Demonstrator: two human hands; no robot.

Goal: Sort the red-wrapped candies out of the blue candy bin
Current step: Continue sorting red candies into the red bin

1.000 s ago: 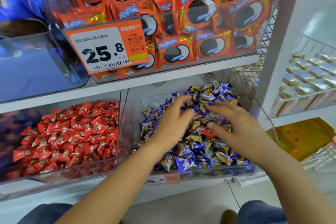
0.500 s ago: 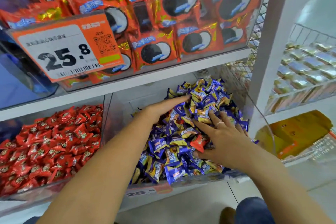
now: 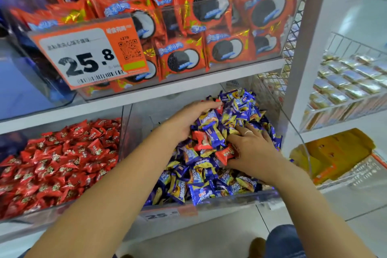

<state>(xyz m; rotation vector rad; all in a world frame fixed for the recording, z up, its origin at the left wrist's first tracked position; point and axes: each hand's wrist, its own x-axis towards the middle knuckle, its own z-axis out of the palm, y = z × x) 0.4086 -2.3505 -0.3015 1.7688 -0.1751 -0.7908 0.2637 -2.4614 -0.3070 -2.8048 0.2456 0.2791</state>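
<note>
Shop shelf, clear blue candy bin [image 3: 209, 205]: two red-wrapped candies [image 3: 201, 140] at centre among blue ones. Right hand [image 3: 254, 153] pinches the 4-o'clock one; left hand [image 3: 188, 119], at 10 o'clock, fingers extended, presses the pile

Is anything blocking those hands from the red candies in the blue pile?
Nothing visible. One red candy lies exposed on the blue candies between both hands; the right hand already touches another red candy.
</note>
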